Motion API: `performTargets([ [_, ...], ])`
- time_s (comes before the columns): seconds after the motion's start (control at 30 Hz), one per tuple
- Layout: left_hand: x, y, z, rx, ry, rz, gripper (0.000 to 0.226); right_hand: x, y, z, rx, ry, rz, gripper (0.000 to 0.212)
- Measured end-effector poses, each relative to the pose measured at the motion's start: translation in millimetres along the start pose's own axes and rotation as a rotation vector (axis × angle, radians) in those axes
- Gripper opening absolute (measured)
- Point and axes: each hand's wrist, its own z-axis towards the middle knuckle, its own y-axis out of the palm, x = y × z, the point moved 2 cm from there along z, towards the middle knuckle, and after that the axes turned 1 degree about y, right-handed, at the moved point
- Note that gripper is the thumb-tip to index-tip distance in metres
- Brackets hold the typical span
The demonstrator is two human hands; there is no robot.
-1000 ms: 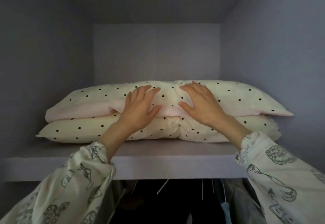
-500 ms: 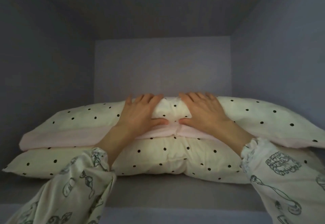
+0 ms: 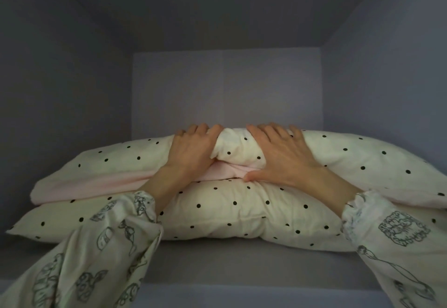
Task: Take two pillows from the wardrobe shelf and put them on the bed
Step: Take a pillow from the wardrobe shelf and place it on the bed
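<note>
Two cream pillows with black dots lie stacked on the wardrobe shelf (image 3: 242, 266). The top pillow (image 3: 350, 160) has a pale pink underside and is bunched at its middle. My left hand (image 3: 191, 152) grips that bunched middle from the left, fingers curled over the far edge and thumb hidden underneath. My right hand (image 3: 283, 155) grips it from the right, fingers over the top and thumb tucked under, between the two pillows. The bottom pillow (image 3: 242, 213) lies flat beneath, partly hidden by my patterned sleeves.
The grey wardrobe compartment closes in with a back panel (image 3: 225, 94), side walls left and right, and a ceiling above. The shelf's front edge (image 3: 242, 295) runs across the bottom of the view.
Both hands slid further over the top pillow and curled round its middle, which is now bunched between them. The view has moved closer and higher into the compartment.
</note>
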Motion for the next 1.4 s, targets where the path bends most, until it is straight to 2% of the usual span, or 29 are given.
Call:
performTargets([
  [0.07,2,-1,1,0.030,0.000,0.038,0.042,-2,0,5,0.015,0.023,-0.094,0.098],
  [0.17,4,-1,0,0.071,0.017,0.077,0.038,-8,-1,13,0.117,0.036,-0.197,0.055],
  [0.2,4,-2,-1,0.090,0.023,0.080,0.037,-9,-2,13,0.149,0.040,-0.211,0.047],
  [0.27,7,-8,0,0.142,0.042,0.125,0.038,-9,-4,11,0.235,0.044,-0.241,0.041],
  [0.4,20,-29,4,0.268,0.078,0.131,0.047,1,-14,2,0.439,0.036,-0.233,0.043],
  [0.63,31,-72,-2,0.311,0.029,0.180,0.050,5,-51,-11,0.588,0.046,-0.164,0.048],
  [0.77,33,-100,-18,0.326,0.024,0.155,0.043,-5,-75,-27,0.617,0.037,-0.135,0.047],
  [0.83,34,-118,-28,0.330,0.028,0.088,0.028,-11,-89,-35,0.639,0.040,-0.114,0.044],
  [0.93,37,-150,-42,0.287,0.014,-0.007,0.047,-22,-113,-49,0.665,0.068,-0.101,0.044],
  [1.03,38,-177,-62,0.307,0.043,-0.049,0.055,-36,-135,-68,0.668,0.072,-0.084,0.039],
  [1.1,37,-194,-79,0.340,0.057,-0.044,0.052,-46,-149,-83,0.682,0.074,-0.078,0.037],
  [1.2,31,-209,-105,0.371,0.060,0.029,0.041,-65,-165,-104,0.668,0.069,-0.083,0.050],
  [1.4,36,-229,-155,0.423,0.063,0.052,0.039,-90,-188,-153,0.592,0.078,-0.081,0.059],
])
